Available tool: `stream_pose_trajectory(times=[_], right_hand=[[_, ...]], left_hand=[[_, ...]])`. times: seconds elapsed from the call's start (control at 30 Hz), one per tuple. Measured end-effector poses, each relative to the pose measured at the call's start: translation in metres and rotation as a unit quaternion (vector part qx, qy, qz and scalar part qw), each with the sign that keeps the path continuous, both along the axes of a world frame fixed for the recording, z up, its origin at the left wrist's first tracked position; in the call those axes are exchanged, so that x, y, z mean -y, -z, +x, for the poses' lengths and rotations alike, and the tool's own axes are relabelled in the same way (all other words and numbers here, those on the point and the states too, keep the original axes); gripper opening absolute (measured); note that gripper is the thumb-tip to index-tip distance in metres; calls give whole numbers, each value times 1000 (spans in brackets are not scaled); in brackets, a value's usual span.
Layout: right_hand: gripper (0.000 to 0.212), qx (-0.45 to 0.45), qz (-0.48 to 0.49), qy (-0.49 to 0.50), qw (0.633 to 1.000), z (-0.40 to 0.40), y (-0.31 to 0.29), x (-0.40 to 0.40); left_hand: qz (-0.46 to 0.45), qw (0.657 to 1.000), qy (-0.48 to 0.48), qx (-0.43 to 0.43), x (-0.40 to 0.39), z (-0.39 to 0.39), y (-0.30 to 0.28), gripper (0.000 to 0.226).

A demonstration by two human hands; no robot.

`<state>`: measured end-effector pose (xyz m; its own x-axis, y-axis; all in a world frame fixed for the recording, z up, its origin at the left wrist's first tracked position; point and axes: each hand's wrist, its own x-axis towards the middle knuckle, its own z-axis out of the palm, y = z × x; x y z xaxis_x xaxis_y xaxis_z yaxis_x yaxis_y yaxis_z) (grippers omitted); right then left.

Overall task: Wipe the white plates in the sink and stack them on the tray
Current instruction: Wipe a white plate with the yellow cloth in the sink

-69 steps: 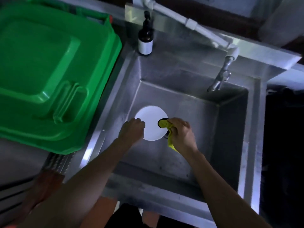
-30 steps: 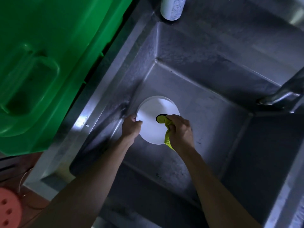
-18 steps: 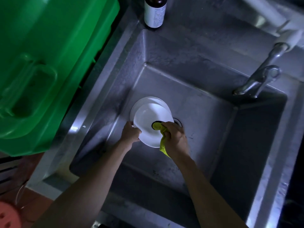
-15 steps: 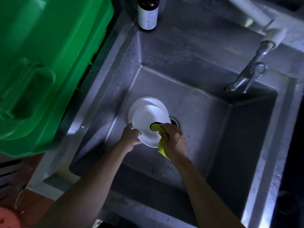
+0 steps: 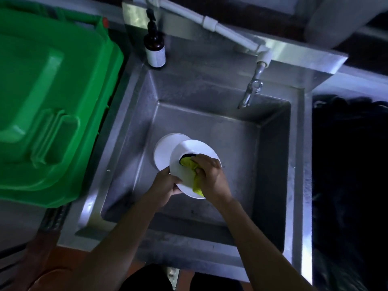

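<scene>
Left hand [image 5: 165, 184] grips the near-left rim of the top plate [image 5: 189, 150], fingers curled under and thumb on top, while the right hand [image 5: 210, 175] bunches a yellow cloth [image 5: 194, 177] and presses it to the plate's face. A second ago this plate lay flat on the stack at the sink bottom; half a second ago it was only starting to tip. Now it is lifted clear and tilted toward the person, shifted right of the lower plate [image 5: 162, 152], which lies on the basin floor. That suggests wiping of the first plate is under way and the move to a tray comes next; no tray shows in this view.

Both plates are smooth, round, glossy white, probably slippery if wet. The cloth looks soft and nappy, with a dark edge. Around them the sink [image 5: 130, 122] is dull brushed steel, scuffed and mottled, with a metal tap [image 5: 251, 93] fed by a white pipe. A brown pump bottle [image 5: 155, 48] stands on the back-left ledge, beside a big green moulded-plastic bin lid [image 5: 48, 101].
</scene>
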<state>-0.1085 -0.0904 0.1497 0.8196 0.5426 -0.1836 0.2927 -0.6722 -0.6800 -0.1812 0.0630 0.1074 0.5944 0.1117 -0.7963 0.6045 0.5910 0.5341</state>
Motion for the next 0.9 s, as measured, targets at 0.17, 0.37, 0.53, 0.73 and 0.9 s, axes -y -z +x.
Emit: stream_pose_trajectory(times=[0.17,0.37,0.53,0.73,0.9], right_hand=[[38,50,37,14,998,-19,-36,1],[41,151,1,-45,988,-31,-63,15],[46,244,-36,-74,966,-39,-83,25],[50,288,-79,-118,947,-34,-102,21],[55,293,-88,-129,943,-19,-113,7]], left_hand=[[27,998,30,43,2,0,-43,57],[45,991,71,101,-4,1,-92,51],[45,985,85,145,0,1,-121,46],[33,978,115,173,1,0,-140,52],[42,981,111,155,4,-3,-149,49]])
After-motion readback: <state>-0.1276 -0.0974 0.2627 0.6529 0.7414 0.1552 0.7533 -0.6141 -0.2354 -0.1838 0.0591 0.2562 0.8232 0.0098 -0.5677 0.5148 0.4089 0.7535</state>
